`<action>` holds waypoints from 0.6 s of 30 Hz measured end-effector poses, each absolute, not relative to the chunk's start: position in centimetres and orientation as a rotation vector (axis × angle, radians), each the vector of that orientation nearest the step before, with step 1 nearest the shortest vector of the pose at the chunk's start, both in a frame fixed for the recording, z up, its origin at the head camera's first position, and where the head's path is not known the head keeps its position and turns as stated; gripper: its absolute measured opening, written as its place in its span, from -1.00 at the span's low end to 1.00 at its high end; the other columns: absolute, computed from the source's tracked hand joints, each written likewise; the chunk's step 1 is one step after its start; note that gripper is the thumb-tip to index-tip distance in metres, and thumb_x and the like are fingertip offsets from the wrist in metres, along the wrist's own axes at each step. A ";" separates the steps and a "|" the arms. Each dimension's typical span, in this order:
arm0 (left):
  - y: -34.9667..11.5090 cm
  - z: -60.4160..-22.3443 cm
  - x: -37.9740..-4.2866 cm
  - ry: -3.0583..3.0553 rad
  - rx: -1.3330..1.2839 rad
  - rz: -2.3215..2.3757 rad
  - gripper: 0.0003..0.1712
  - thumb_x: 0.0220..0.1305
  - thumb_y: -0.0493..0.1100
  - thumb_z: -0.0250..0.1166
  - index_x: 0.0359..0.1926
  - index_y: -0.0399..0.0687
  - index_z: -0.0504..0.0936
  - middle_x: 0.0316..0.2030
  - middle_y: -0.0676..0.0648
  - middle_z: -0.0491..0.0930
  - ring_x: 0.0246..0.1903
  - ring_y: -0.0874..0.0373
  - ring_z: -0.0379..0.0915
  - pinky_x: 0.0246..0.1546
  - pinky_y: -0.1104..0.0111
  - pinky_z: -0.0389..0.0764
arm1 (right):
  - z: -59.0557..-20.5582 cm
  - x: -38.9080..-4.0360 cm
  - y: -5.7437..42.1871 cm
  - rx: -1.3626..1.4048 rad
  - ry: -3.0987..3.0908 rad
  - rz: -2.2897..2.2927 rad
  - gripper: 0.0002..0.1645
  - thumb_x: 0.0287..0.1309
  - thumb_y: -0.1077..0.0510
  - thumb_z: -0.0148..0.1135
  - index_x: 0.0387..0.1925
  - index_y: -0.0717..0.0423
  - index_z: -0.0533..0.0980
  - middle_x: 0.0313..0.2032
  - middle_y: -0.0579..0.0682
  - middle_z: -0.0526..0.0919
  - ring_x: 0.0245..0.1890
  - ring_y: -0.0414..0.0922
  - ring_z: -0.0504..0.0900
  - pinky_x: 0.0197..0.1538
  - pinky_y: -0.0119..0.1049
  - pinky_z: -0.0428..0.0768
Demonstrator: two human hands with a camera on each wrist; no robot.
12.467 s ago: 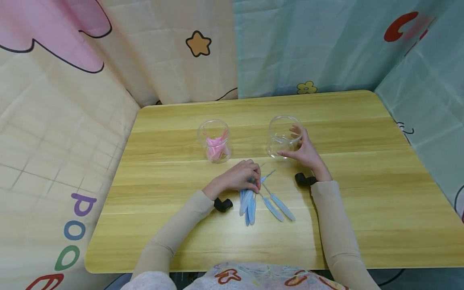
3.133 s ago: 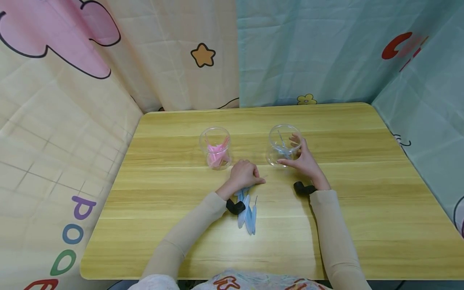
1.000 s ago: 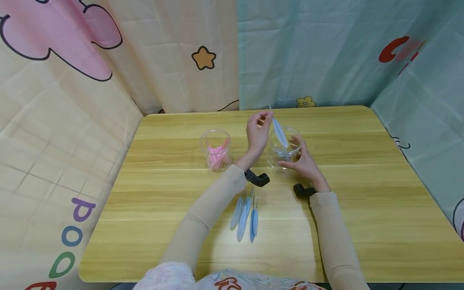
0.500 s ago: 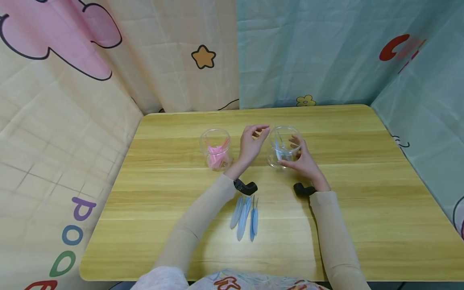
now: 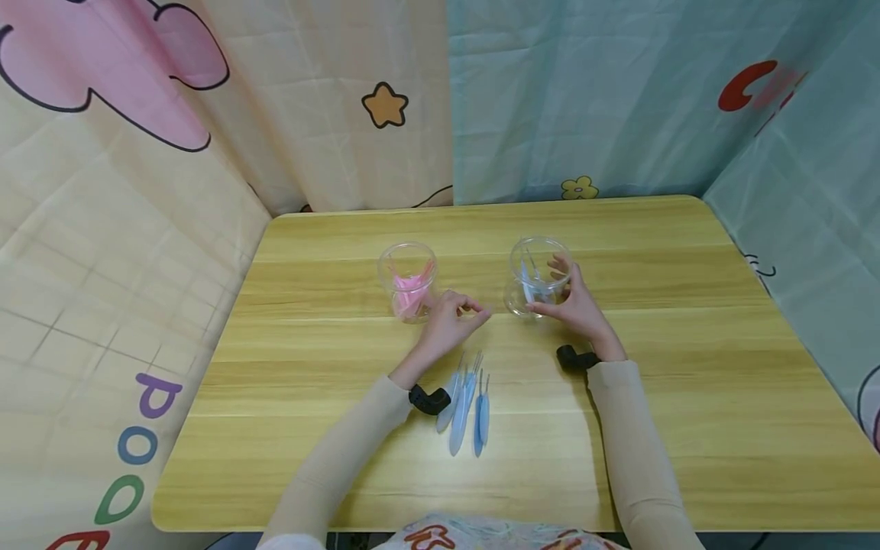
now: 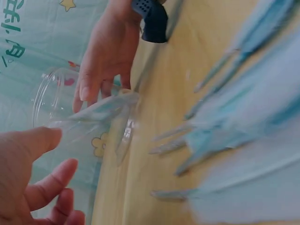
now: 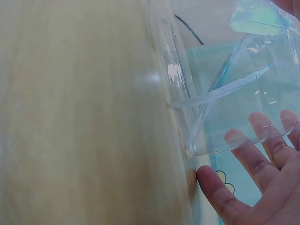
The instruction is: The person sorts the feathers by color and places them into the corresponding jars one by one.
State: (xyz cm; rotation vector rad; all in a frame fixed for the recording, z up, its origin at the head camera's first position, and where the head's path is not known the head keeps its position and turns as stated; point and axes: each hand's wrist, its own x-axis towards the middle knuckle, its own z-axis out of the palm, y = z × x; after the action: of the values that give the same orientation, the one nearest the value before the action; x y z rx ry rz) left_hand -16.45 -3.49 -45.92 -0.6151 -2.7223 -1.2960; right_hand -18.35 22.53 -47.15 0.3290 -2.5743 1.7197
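My right hand point(image 5: 580, 309) holds a clear jar point(image 5: 514, 289), its thumb in front and its fingers round the far side. A few light-blue feathers point(image 5: 526, 283) are inside, some quills leaning up; the right wrist view shows feathers point(image 7: 220, 93) through the clear wall. My left hand point(image 5: 448, 325) hovers just beyond several blue feathers point(image 5: 462, 416) lying on the table, quills pointing away from me. In the left wrist view, nothing lies between its thumb point(image 6: 44, 140) and bent fingers. To the left stands another clear jar point(image 5: 382, 273) with pink feathers point(image 5: 410, 292).
The wooden table point(image 5: 687, 428) has rounded corners. Printed curtains point(image 5: 584, 99) hang behind it and at both sides. A black device sits on each wrist, the left one point(image 5: 429, 400) just over the feathers' edge.
Blue feathers have gone from the table into the right jar, which held none at first. My left hand let the latest one go there and came back toward the pile. My right hand stayed.
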 end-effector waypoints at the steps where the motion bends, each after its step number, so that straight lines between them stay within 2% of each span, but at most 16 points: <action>1: -3.7 -46.1 -16.1 -2.736 -0.638 -1.242 -0.73 0.18 0.04 0.36 -0.40 -0.08 0.71 -0.36 -0.02 0.59 -0.28 0.13 0.40 -0.16 0.31 0.37 | -47.6 -18.6 22.7 0.330 -2.571 1.716 0.22 -0.12 0.12 0.54 0.41 -0.04 -0.09 0.35 0.11 0.12 0.30 0.11 0.11 0.18 0.12 0.15; 5: -4.2 -46.4 -14.8 -2.849 -0.717 -1.001 -0.70 0.07 0.14 0.41 -0.53 0.04 0.70 -0.48 0.10 0.55 -0.35 0.19 0.39 -0.21 0.33 0.37 | -47.6 -18.5 22.6 0.331 -2.566 1.718 0.22 -0.13 0.13 0.54 0.41 -0.02 -0.09 0.35 0.10 0.12 0.30 0.11 0.11 0.17 0.12 0.16; 8: -4.2 -46.3 -13.8 -2.975 -0.745 -0.804 -0.62 -0.03 0.27 0.41 -0.57 0.11 0.64 -0.49 0.12 0.47 -0.38 0.19 0.33 -0.31 0.36 0.36 | -47.6 -18.5 22.7 0.322 -2.565 1.727 0.21 -0.13 0.13 0.54 0.40 -0.01 -0.08 0.35 0.10 0.12 0.30 0.11 0.11 0.17 0.12 0.16; 11: -4.1 -46.1 -13.2 -3.054 -0.736 -0.633 -0.53 -0.10 0.36 0.41 -0.59 0.12 0.56 -0.46 0.10 0.42 -0.38 0.17 0.28 -0.33 0.33 0.33 | -47.5 -18.5 22.7 0.308 -2.574 1.730 0.21 -0.13 0.13 0.54 0.40 -0.02 -0.08 0.35 0.10 0.12 0.30 0.09 0.11 0.18 0.11 0.15; 18: -4.0 -46.4 -12.8 -3.090 -0.696 -0.438 -0.50 -0.10 0.37 0.40 -0.63 0.13 0.47 -0.45 0.07 0.39 -0.38 0.12 0.23 -0.37 0.33 0.31 | -45.3 -17.6 22.0 0.320 -2.593 1.746 0.20 -0.10 0.24 0.50 0.40 0.13 -0.12 0.35 0.25 0.08 0.30 0.19 0.09 0.18 0.17 0.14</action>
State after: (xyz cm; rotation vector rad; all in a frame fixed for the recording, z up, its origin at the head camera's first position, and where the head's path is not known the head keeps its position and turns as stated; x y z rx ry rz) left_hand -12.85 -3.99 -46.40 -0.6959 -3.0901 -0.4384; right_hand -17.55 21.97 -45.26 0.3204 -2.5930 1.7458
